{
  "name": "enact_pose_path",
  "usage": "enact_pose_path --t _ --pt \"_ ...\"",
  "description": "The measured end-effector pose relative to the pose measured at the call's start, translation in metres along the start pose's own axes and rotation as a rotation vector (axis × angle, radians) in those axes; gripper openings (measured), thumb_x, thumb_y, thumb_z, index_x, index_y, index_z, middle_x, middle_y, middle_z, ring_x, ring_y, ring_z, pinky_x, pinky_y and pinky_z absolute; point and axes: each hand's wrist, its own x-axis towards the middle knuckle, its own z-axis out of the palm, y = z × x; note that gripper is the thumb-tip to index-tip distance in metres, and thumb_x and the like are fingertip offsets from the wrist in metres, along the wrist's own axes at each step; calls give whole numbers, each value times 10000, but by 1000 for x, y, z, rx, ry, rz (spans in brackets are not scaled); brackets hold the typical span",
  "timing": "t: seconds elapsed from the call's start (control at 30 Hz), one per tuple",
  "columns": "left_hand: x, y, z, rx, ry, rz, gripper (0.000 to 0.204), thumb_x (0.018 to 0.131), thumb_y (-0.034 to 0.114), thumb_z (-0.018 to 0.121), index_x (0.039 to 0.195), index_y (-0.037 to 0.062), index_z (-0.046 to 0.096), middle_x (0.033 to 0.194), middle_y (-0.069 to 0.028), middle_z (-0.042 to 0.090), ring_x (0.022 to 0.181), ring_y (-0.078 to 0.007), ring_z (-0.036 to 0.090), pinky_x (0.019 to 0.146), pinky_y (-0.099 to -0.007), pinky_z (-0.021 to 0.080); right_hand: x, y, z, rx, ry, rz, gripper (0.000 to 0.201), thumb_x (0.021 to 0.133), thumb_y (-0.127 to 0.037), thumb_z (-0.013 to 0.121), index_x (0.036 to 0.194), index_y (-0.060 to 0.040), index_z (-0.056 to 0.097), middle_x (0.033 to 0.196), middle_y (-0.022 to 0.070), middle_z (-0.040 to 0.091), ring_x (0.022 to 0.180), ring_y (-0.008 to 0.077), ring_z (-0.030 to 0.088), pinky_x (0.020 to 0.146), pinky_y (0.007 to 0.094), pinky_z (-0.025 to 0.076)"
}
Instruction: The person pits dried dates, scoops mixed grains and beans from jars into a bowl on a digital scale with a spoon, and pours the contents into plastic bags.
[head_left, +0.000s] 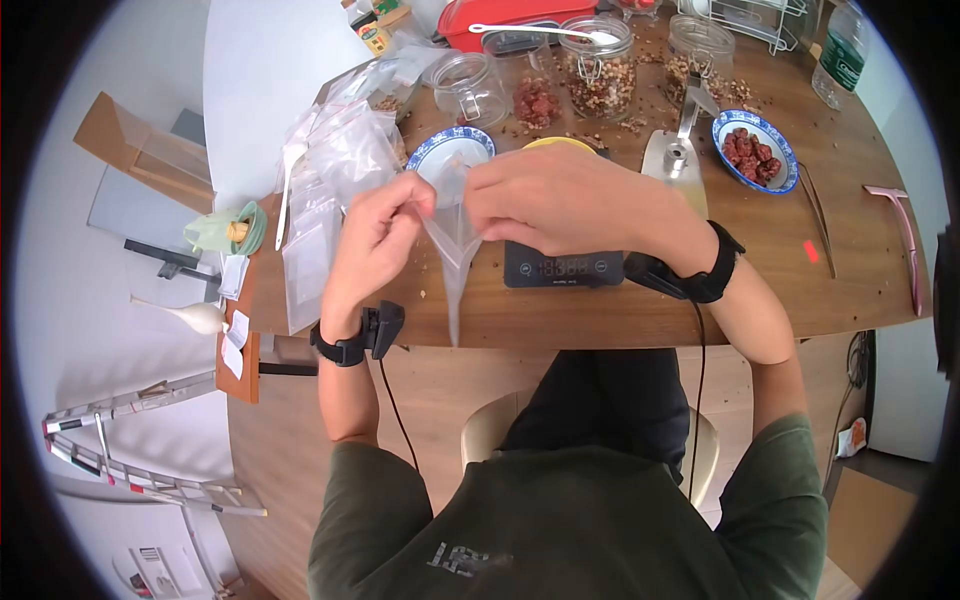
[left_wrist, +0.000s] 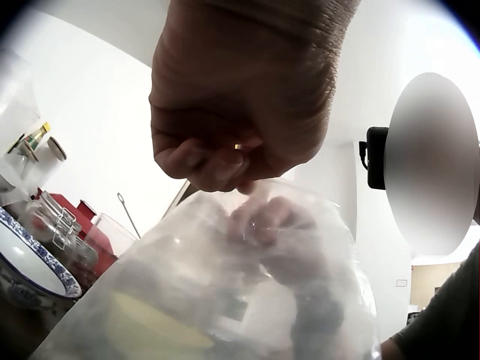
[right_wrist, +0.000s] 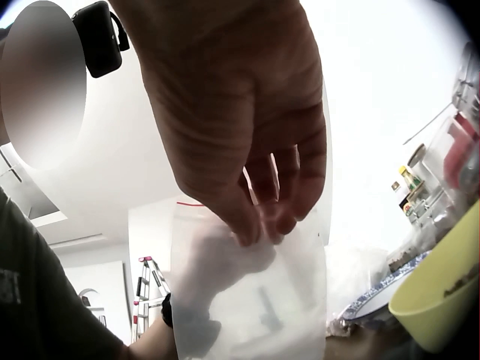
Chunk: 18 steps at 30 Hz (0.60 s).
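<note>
A clear plastic zip bag hangs upright between the two hands, above the front part of the table. The left hand pinches its top edge on one side, fingers curled in. The right hand pinches the opposite side of the top edge between thumb and fingertips. In the right wrist view the bag shows a red line near its mouth, and no contents are visible in it. Below the right hand is a black kitchen scale with a yellow bowl over it, mostly hidden by that hand in the head view.
Beyond the hands stand a blue-and-white bowl, glass jars and a metal sealer-like tool. Plastic bags with a white spoon lie left. At right are a bowl of dried red fruit and a pink-handled tool.
</note>
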Motion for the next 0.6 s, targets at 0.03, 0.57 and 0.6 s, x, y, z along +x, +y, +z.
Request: enact_pose_path --t 0.03,0.57,0.6 --pt "0 -4 0 -38 72 30 121 737 -51 390 770 8 489 619 -8 440 550 -75 389 499 -222 315 -1 0 -2 0 -47 27 83 798 -116 589 799 -51 536 816 54 531 767 259 552 652 361 435" --pt "-11 -4 9 -195 190 41 165 743 -70 359 770 16 497 641 12 459 516 -34 386 465 -200 307 -3 -2 5 151 -54 -17 105 791 -128 605 812 -41 551 978 50 572 763 264 567 654 360 440" --pt "-12 -3 11 -224 162 45 168 742 -69 360 773 15 502 660 7 477 525 -36 401 472 -201 318 -3 -4 4 151 -55 -16 105 791 -128 605 812 -41 551 978 50 572 763 264 567 654 360 440"
